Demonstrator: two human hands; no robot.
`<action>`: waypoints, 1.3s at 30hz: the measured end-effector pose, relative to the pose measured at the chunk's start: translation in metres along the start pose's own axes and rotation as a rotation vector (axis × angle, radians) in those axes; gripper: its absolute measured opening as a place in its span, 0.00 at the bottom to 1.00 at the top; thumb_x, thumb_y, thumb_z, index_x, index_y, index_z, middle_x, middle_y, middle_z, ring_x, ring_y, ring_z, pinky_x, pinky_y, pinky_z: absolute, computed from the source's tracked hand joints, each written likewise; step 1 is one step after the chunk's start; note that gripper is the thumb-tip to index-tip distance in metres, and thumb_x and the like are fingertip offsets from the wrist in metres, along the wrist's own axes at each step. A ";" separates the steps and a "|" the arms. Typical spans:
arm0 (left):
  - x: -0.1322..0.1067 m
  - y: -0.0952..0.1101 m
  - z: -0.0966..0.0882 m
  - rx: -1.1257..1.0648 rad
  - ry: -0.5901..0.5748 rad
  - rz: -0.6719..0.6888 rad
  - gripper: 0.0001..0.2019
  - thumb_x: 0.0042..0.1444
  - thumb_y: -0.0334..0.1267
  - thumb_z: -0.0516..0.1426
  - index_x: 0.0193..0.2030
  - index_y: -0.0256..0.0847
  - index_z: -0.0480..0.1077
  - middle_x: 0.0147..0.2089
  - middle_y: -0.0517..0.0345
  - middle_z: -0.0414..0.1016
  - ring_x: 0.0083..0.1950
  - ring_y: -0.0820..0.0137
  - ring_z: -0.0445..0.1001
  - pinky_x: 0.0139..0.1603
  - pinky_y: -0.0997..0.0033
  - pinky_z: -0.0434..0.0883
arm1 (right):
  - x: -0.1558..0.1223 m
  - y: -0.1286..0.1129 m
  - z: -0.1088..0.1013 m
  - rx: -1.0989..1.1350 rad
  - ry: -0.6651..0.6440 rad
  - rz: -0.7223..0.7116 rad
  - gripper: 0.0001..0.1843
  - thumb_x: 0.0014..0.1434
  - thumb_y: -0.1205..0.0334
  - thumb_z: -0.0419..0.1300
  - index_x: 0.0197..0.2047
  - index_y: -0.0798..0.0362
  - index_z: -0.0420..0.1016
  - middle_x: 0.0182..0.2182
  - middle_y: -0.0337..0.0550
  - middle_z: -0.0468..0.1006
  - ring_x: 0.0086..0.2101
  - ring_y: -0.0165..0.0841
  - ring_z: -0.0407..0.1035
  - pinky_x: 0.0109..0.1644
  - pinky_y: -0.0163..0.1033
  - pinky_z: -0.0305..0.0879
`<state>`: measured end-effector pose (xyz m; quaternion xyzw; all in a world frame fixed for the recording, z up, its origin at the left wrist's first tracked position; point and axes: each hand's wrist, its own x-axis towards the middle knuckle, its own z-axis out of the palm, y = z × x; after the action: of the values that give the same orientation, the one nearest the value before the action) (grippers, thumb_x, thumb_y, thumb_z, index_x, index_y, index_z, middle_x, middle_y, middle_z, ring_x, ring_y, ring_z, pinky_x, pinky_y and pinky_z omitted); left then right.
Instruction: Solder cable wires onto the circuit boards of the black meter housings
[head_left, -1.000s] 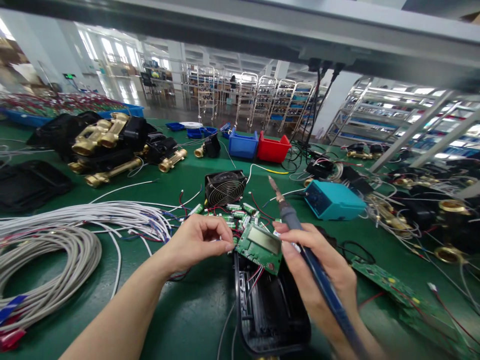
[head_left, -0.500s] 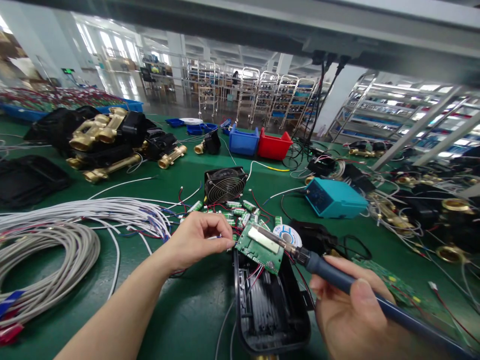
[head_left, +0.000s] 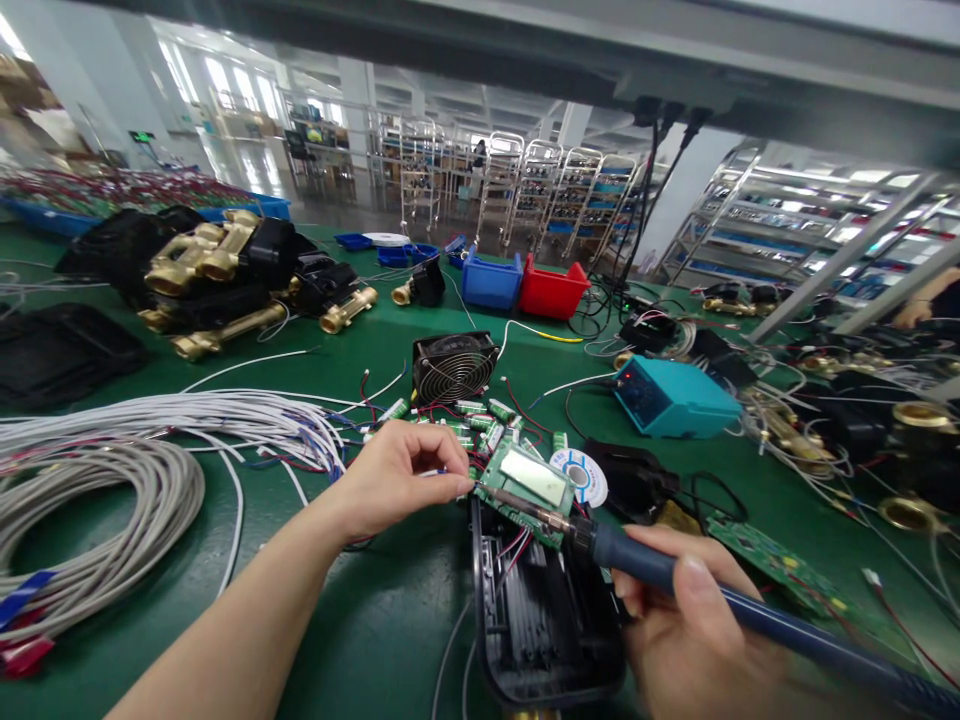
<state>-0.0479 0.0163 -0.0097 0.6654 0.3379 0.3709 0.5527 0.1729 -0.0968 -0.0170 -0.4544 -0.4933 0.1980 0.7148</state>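
My left hand (head_left: 401, 480) is closed in a pinch at the left edge of a green circuit board (head_left: 491, 478) with a pale display. A thin wire shows at its fingertips, partly hidden by the fingers. In my right hand (head_left: 697, 610) is a soldering iron (head_left: 637, 553) with a dark blue handle. Its tip reaches across the front of the board to the left edge, close to my left fingertips. Beneath the board lies an open black housing (head_left: 551, 630), joined to it by red and white wires. A solder spool (head_left: 596, 482) sits just behind the board.
Behind the board are several green battery cells (head_left: 491, 440) and a black fan (head_left: 454, 370). A teal soldering station (head_left: 679, 395) stands to the right. White cables (head_left: 225, 415) and a grey coil (head_left: 176, 490) lie left. Blue (head_left: 491, 282) and red bins (head_left: 553, 288) stand farther back.
The soldering iron has moved left and toward me, from over the display to the board's left edge. My left hand keeps its pinch there.
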 end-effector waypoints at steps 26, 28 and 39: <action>0.000 0.002 0.002 -0.017 0.021 -0.042 0.05 0.42 0.33 0.64 0.21 0.37 0.73 0.26 0.58 0.76 0.30 0.70 0.72 0.33 0.71 0.66 | -0.003 0.003 -0.001 -0.032 -0.004 -0.011 0.11 0.62 0.57 0.61 0.34 0.51 0.84 0.19 0.38 0.75 0.17 0.28 0.67 0.18 0.31 0.63; 0.000 0.002 0.002 -0.017 0.021 -0.044 0.05 0.42 0.33 0.64 0.21 0.37 0.73 0.26 0.58 0.76 0.30 0.70 0.72 0.33 0.71 0.65 | -0.002 0.002 -0.002 -0.032 -0.018 -0.007 0.11 0.62 0.58 0.61 0.34 0.50 0.84 0.19 0.38 0.76 0.17 0.28 0.68 0.19 0.30 0.64; 0.001 0.000 0.002 -0.033 0.019 -0.039 0.05 0.42 0.33 0.64 0.21 0.37 0.73 0.26 0.59 0.76 0.30 0.70 0.72 0.33 0.71 0.65 | 0.010 -0.006 0.006 0.117 0.154 -0.074 0.13 0.60 0.51 0.65 0.36 0.52 0.83 0.20 0.37 0.75 0.18 0.28 0.69 0.17 0.30 0.65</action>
<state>-0.0455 0.0161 -0.0095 0.6461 0.3498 0.3720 0.5672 0.1706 -0.0897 -0.0057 -0.4071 -0.4409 0.1646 0.7828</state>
